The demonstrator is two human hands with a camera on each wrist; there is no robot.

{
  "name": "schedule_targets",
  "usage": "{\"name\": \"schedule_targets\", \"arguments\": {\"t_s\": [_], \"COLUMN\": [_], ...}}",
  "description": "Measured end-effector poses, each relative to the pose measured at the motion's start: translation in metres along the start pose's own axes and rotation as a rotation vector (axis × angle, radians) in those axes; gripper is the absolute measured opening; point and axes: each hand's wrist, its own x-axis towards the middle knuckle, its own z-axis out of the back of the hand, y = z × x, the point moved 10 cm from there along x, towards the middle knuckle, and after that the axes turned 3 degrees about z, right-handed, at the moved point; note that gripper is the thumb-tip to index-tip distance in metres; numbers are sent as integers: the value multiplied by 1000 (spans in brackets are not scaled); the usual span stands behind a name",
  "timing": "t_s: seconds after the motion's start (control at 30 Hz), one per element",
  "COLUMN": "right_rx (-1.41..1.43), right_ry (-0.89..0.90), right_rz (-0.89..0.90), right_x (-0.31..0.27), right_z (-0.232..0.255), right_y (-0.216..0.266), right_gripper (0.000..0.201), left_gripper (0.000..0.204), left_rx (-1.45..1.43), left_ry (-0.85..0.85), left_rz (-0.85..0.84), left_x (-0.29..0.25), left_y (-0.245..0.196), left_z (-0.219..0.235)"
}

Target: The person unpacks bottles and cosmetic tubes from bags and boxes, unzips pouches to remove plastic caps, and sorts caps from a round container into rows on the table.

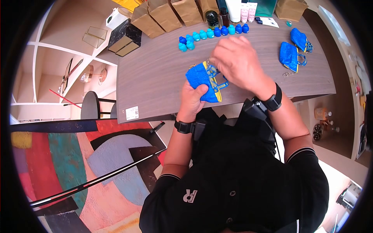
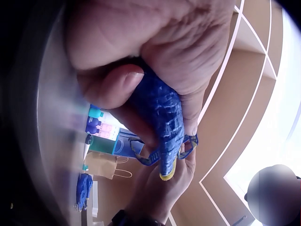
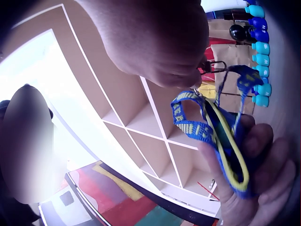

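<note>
The left hand (image 1: 192, 97) grips a small blue bag (image 1: 200, 79) with yellow trim above the table, thumb across its front. In the left wrist view the fingers curl round the crinkled blue bag (image 2: 162, 110). The right hand (image 1: 237, 60) is at the bag's upper end, by the blue and yellow straps. In the right wrist view the right hand (image 3: 160, 47) pinches a metal clasp (image 3: 214, 67) at the mouth of the bag, which shows a yellow rim (image 3: 230, 160); its fingertips are partly hidden.
Small turquoise and blue bottles (image 1: 203, 34) stand in a row towards the back of the table (image 1: 155, 81). Two more blue bags (image 1: 288, 56) lie at the right. Paper bags (image 1: 178, 13), tubes (image 1: 244, 12), a dark jar (image 1: 212, 18) and a black box (image 1: 125, 37) line the back.
</note>
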Motion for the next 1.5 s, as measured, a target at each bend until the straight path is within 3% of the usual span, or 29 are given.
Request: {"name": "schedule_targets", "arguments": {"t_s": [0.2, 0.3, 0.37, 0.53, 0.7, 0.83, 1.03, 1.13, 1.2, 1.33, 1.43, 1.5], "right_rx": [-21, 67, 234, 306, 240, 185, 281, 417, 618, 701, 744, 997], "right_ry": [-34, -102, -104, 92, 213, 167, 112, 107, 200, 223, 190, -13], "right_rz": [-14, -42, -173, -184, -249, -194, -172, -200, -374, -385, -393, -562], "right_x": [11, 9, 0, -13, -19, -21, -20, -17, -21, -15, -10, -7], "right_z": [-5, -6, -5, -21, -36, -37, -33, -34, -46, -49, -49, -48], "right_y": [-4, -4, -5, 16, 13, 9, 3, -1, -10, -11, -21, -47], "right_gripper": [16, 17, 18, 22, 27, 25, 20, 20, 22, 19, 18, 19], "left_gripper": [57, 50, 48, 55, 55, 45, 49, 49, 48, 47, 45, 45], "left_rx": [-61, -176, -156, -126, -88, -145, -81, -90, -101, -142, -205, -262], "left_ry": [121, 12, -74, -6, -28, -5, -33, -25, -17, -23, -50, -69], "left_rz": [57, 37, -5, -26, -44, -35, -60, -68, -78, -91, -90, -88], "left_x": [0, -1, -2, 2, 2, -1, 0, -1, -2, -2, -1, -2], "left_y": [8, 1, -5, 9, 1, 2, -1, -1, -2, -2, -4, -7], "left_z": [10, 11, 10, 34, 22, 19, 19, 18, 18, 19, 20, 20]}}
